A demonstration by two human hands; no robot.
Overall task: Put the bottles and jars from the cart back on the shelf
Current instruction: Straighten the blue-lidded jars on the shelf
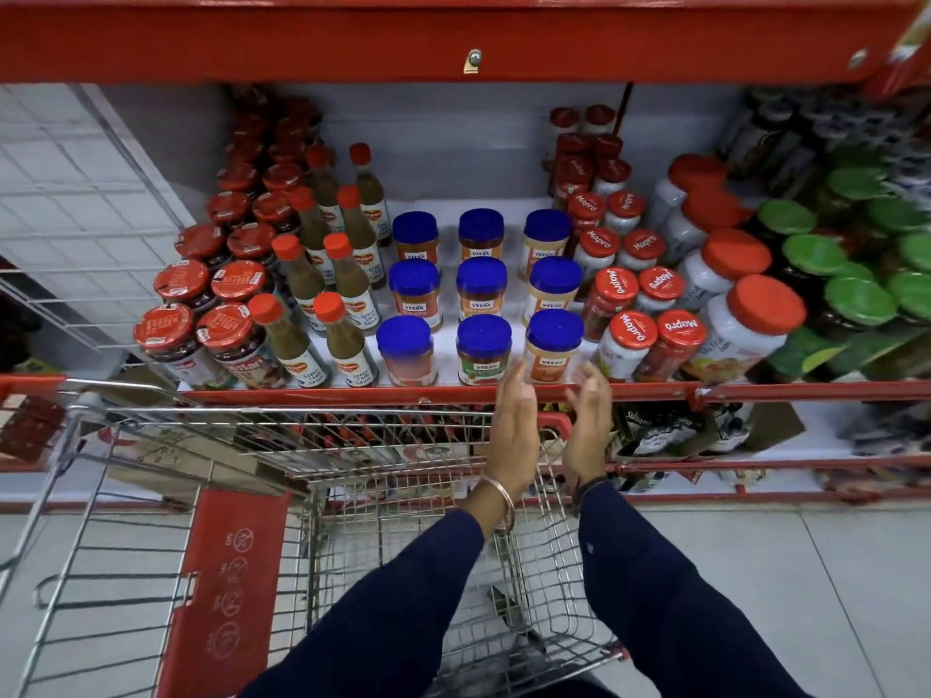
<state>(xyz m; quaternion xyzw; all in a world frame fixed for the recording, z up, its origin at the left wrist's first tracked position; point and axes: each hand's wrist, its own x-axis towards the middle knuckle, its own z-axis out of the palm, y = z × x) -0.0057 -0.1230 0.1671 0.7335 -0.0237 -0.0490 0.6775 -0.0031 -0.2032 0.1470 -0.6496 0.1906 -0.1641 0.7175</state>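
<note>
Blue-lidded jars stand in three columns on the white shelf (504, 304). The front right one (553, 351) sits at the shelf's red front rail. My left hand (513, 425) and my right hand (588, 420) are raised just in front of that jar, palms facing each other, fingers spread, holding nothing. Both hands hover over the wire cart (403, 476), whose basket shows no bottles or jars.
Red-capped green chilli sauce bottles (347, 345) and red-lidded jars (237, 340) fill the shelf's left. Mapro jars (629, 340), big white jam jars (745, 324) and green-lidded jars (856, 299) fill the right. A red shelf (453, 37) hangs overhead. A lower shelf (755, 440) holds packets.
</note>
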